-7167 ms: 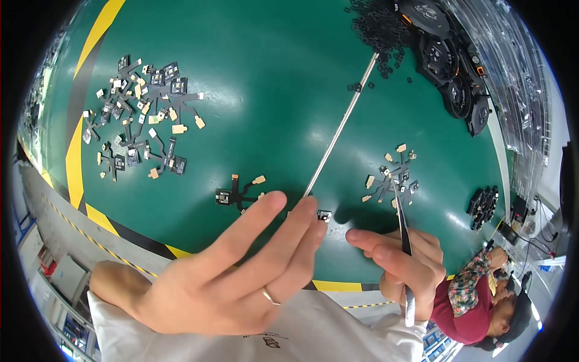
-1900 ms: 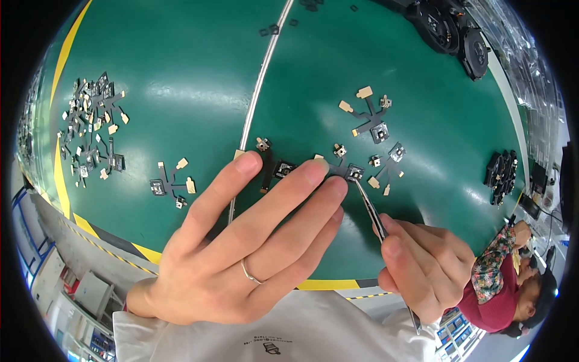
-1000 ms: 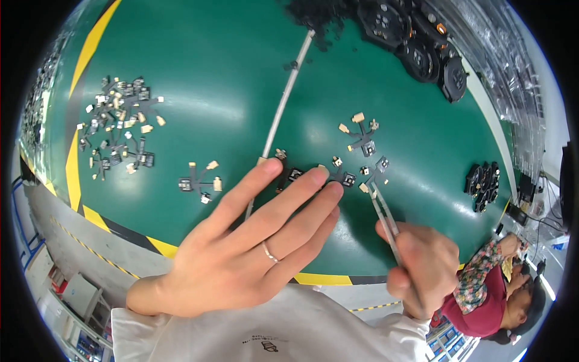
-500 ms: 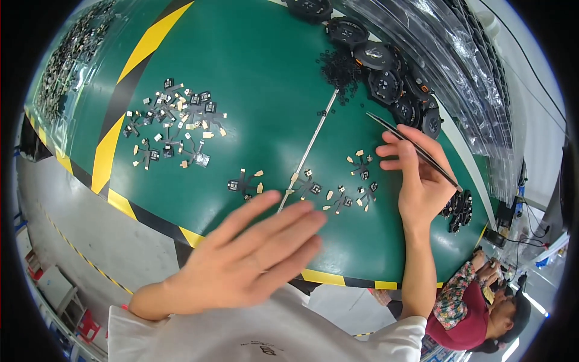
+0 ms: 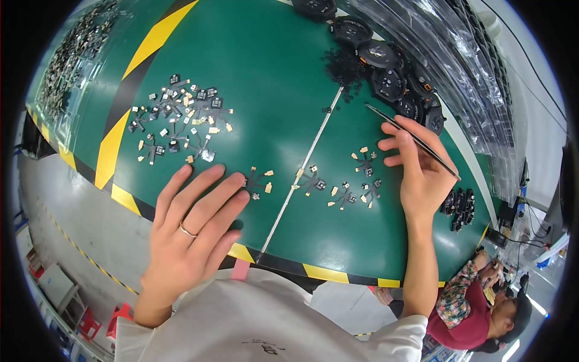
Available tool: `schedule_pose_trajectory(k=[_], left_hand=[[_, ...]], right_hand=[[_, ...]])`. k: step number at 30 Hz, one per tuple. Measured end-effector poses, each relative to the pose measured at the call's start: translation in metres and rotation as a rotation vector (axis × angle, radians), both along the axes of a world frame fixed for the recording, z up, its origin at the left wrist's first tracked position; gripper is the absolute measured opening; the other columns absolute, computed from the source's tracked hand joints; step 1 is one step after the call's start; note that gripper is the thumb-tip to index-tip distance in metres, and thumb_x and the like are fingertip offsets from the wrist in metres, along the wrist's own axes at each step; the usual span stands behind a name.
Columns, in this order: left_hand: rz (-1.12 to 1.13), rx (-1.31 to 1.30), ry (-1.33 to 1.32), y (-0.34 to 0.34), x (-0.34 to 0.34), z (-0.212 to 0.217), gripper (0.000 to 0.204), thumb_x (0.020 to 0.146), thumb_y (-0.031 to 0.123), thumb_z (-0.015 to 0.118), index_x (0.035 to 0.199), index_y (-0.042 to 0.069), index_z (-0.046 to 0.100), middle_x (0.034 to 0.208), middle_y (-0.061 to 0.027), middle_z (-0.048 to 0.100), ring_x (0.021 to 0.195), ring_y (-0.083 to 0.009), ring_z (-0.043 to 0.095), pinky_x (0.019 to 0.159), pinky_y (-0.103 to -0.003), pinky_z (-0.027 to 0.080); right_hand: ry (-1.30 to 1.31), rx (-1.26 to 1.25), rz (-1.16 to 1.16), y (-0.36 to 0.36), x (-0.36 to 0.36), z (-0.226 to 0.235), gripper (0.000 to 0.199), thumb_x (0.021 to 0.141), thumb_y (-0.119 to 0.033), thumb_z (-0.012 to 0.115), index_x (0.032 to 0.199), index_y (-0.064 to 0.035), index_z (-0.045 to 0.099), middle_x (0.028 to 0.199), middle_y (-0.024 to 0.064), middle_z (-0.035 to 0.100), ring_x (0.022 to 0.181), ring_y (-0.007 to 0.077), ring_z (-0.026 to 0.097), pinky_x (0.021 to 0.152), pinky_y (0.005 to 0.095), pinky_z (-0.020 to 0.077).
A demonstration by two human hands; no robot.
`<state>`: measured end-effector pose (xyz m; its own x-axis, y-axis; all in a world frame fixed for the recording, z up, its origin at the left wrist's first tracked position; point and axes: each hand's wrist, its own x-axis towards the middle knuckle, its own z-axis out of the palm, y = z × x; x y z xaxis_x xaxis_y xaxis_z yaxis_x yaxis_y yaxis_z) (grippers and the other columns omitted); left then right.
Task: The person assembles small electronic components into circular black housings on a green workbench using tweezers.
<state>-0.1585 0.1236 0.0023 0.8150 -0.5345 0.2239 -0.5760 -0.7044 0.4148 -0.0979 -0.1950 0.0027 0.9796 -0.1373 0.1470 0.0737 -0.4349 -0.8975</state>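
My left hand (image 5: 196, 226) is open above the near left of the green table, palm down with fingers apart and a ring on one finger. Just beyond its fingertips lies a loose cluster of small black flex-cable parts (image 5: 181, 111) with gold and white ends. One such flex cable (image 5: 258, 181) rests right beside the fingers, partly covered by them. My right hand (image 5: 422, 163) grips dark tweezers (image 5: 416, 139), their tips pointing up and left over bare table. Several more flex cables (image 5: 347, 196) lie spread out between my hands.
Tiny black pieces (image 5: 345, 67) are heaped at the far right, beside round black housings (image 5: 389, 83). Clear plastic trays (image 5: 446, 66) stack behind them. Dark parts (image 5: 461, 208) sit by the right edge. A co-worker in a red vest (image 5: 467, 320) sits at lower right.
My left hand has swung left, from near the white line to beside the cluster of flex cables. The right hand with the tweezers has barely moved.
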Motion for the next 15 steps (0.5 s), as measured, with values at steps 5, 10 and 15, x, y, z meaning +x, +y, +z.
schedule_pose_trajectory(k=[5,10,15], left_hand=[[-0.070,-0.065,0.005,-0.001,-0.014,0.000,0.035,0.085,0.014,0.071,0.119,0.004,0.073,0.135,-0.0084,0.068,0.128,-0.0299,0.062,0.113,-0.053,0.045],[-0.157,-0.082,0.009,-0.018,-0.028,-0.004,0.040,0.082,0.015,0.075,0.119,0.003,0.073,0.135,-0.0106,0.068,0.130,-0.0298,0.061,0.115,-0.051,0.044],[-0.183,-0.130,0.025,-0.033,-0.031,-0.005,0.042,0.078,0.014,0.078,0.118,0.004,0.074,0.135,-0.0105,0.068,0.130,-0.0281,0.062,0.115,-0.051,0.044]], right_hand=[[0.000,0.005,-0.025,-0.003,-0.003,0.002,0.023,0.102,-0.004,0.063,0.120,0.0088,0.070,0.105,0.0219,0.077,0.083,0.0207,0.076,0.063,0.0272,0.0610],[-0.082,0.022,0.022,-0.011,-0.024,-0.001,0.020,0.101,0.000,0.064,0.118,0.0077,0.072,0.104,0.0219,0.077,0.083,0.0233,0.077,0.065,0.0282,0.0621],[-0.285,-0.153,0.332,-0.017,-0.082,0.005,0.021,0.104,-0.014,0.065,0.113,0.0037,0.070,0.095,0.0225,0.075,0.074,0.0256,0.076,0.060,0.0329,0.0592]])
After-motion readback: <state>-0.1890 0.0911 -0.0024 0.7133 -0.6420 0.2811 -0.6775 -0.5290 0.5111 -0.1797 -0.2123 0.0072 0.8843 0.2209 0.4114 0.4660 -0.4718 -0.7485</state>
